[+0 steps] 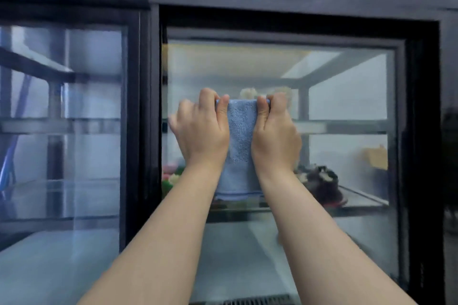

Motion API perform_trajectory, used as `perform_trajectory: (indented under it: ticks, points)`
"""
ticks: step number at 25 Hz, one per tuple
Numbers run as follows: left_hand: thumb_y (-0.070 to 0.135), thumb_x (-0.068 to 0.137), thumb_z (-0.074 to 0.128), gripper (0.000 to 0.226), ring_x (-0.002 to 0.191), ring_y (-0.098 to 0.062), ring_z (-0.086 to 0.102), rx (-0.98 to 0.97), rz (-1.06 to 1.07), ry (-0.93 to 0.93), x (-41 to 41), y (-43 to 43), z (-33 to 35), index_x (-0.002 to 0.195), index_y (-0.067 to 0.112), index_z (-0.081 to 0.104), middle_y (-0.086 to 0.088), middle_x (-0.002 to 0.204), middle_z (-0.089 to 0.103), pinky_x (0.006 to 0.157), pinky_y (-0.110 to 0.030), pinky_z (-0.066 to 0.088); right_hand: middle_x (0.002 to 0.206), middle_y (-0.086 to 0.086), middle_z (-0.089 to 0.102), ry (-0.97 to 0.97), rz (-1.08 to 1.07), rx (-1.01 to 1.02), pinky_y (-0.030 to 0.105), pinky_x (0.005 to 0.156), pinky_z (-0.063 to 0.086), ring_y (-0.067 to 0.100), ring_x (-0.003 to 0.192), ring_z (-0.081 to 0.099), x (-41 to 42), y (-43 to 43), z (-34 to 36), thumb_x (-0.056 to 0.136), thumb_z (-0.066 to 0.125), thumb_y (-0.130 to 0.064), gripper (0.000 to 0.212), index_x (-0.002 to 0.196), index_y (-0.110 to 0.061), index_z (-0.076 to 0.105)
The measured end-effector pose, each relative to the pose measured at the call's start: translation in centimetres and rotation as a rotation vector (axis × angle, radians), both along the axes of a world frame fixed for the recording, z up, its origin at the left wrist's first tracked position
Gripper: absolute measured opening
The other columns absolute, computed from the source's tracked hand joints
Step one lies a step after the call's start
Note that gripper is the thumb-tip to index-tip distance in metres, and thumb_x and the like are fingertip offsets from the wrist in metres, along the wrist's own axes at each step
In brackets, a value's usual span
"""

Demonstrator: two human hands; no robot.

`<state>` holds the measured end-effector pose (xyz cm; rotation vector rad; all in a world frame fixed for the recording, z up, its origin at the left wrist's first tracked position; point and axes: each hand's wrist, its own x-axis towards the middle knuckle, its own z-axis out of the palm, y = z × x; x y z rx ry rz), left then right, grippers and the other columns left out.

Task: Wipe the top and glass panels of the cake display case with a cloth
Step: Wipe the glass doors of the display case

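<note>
A cake shop or bakery counter. A black-framed display case [421, 106] fills the view, its glass panel [347, 96] directly behind a person's fingers [208, 99]. Through the glass, a pale decorated cake [247, 93] sits just beyond the fingers. A dark cake [319, 181] stands on a glass shelf [359, 202] below and to their right. Pink and yellow flower-like decorations [171, 177] show below and to their left. A second glass-fronted cabinet [94, 106] stands well to their left.
</note>
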<state>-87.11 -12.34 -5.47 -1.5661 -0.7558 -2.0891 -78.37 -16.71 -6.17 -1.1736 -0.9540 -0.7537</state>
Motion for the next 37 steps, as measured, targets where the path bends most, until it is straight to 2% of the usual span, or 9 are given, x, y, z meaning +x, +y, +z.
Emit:
perform_trajectory:
  ticks: [3, 8, 12, 19, 24, 28, 31, 33, 37]
  points:
    - [0.036, 0.090, 0.045, 0.028, 0.069, -0.027, 0.047, 0.018, 0.155, 0.041, 0.3, 0.9, 0.6, 0.077, 0.013, 0.055, -0.001, 0.065, 0.058, 0.067, -0.032, 0.020, 0.063, -0.001, 0.060, -0.093, -0.239, 0.163, 0.034, 0.066, 0.024, 0.025, 0.052, 0.052, 1.4, 2.3, 1.1, 0.096, 0.047, -0.031, 0.019, 0.086, -0.017, 0.055]
    - [0.046, 0.089, 0.043, 0.032, 0.077, -0.023, 0.041, 0.013, 0.173, 0.016, 0.2, 1.6, 0.5, 0.079, 0.018, 0.054, -0.001, 0.077, 0.056, 0.071, -0.029, 0.013, 0.105, -0.005, 0.051, -0.298, -0.279, 0.413, 0.035, 0.083, 0.026, 0.017, 0.095, 0.044, 2.1, 3.0, -0.6, 0.090, 0.049, -0.027, 0.012, 0.102, -0.027, 0.048]
    - [0.048, 0.089, 0.048, 0.030, 0.076, -0.026, 0.048, -0.031, 0.162, 0.045, -0.2, 1.4, 0.5, 0.081, 0.020, 0.055, 0.001, 0.078, 0.057, 0.072, -0.030, 0.013, 0.091, -0.002, 0.067, -0.574, -0.167, 0.471, 0.033, 0.081, 0.041, 0.017, 0.087, 0.054, 2.5, 3.3, -1.1, 0.087, 0.056, -0.007, 0.017, 0.095, -0.018, 0.067]
    - [0.042, 0.092, 0.041, 0.028, 0.083, -0.020, 0.044, -0.012, -0.028, 0.136, -3.0, 0.1, 0.4, 0.086, 0.018, 0.055, 0.005, 0.083, 0.054, 0.071, -0.030, 0.026, 0.113, 0.012, 0.067, -0.619, -0.233, 0.293, 0.040, 0.097, 0.043, 0.024, 0.105, 0.053, 2.6, 3.8, -3.2, 0.088, 0.064, -0.007, 0.029, 0.116, -0.002, 0.066]
    - [0.028, 0.091, 0.037, 0.031, 0.107, -0.025, 0.046, -0.002, 0.057, 0.149, -10.4, -0.4, 1.3, 0.110, 0.012, 0.056, -0.006, 0.110, 0.057, 0.088, -0.030, 0.032, 0.141, 0.019, 0.046, -0.628, -0.284, 0.046, 0.048, 0.111, 0.025, 0.033, 0.131, 0.043, 1.7, 3.1, -3.1, 0.093, 0.040, -0.012, 0.045, 0.136, 0.002, 0.045]
    - [0.038, 0.092, 0.026, 0.050, 0.141, -0.021, 0.017, -0.161, 0.118, 0.183, -14.3, 1.5, -0.2, 0.138, 0.022, 0.039, 0.001, 0.148, 0.034, 0.114, -0.039, 0.011, 0.149, 0.020, 0.032, -0.472, -0.295, -0.098, 0.054, 0.112, 0.013, 0.037, 0.139, 0.027, -1.4, 3.9, 3.7, 0.085, 0.061, -0.006, 0.065, 0.142, 0.002, 0.032]
    - [0.047, 0.095, 0.015, 0.054, 0.145, -0.009, -0.006, -0.157, 0.161, 0.302, -14.8, 3.2, -1.8, 0.146, 0.032, 0.021, 0.014, 0.156, 0.010, 0.117, -0.034, -0.007, 0.159, 0.011, 0.000, -0.375, -0.301, -0.186, 0.048, 0.115, -0.007, 0.026, 0.146, -0.004, -5.3, 5.0, 8.9, 0.100, 0.030, -0.029, 0.060, 0.150, -0.008, 0.005]
    - [0.047, 0.097, 0.013, 0.053, 0.145, -0.009, -0.006, -0.133, 0.219, 0.306, -14.8, 3.9, -2.1, 0.147, 0.032, 0.017, 0.014, 0.157, 0.007, 0.117, -0.032, -0.008, 0.159, 0.007, 0.002, -0.480, -0.317, -0.143, 0.046, 0.116, -0.007, 0.023, 0.146, -0.004, -7.4, 6.0, 8.0, 0.098, 0.015, -0.034, 0.057, 0.151, -0.013, 0.007]
    - [0.045, 0.098, 0.014, 0.052, 0.145, -0.013, -0.006, -0.123, 0.250, 0.306, -14.9, 3.8, -2.1, 0.148, 0.031, 0.016, 0.010, 0.158, 0.007, 0.116, -0.031, -0.011, 0.157, 0.004, 0.019, -0.895, -0.375, -0.187, 0.044, 0.116, 0.010, 0.022, 0.146, 0.012, -3.8, 5.4, 2.2, 0.098, 0.022, -0.038, 0.054, 0.149, -0.018, 0.022]
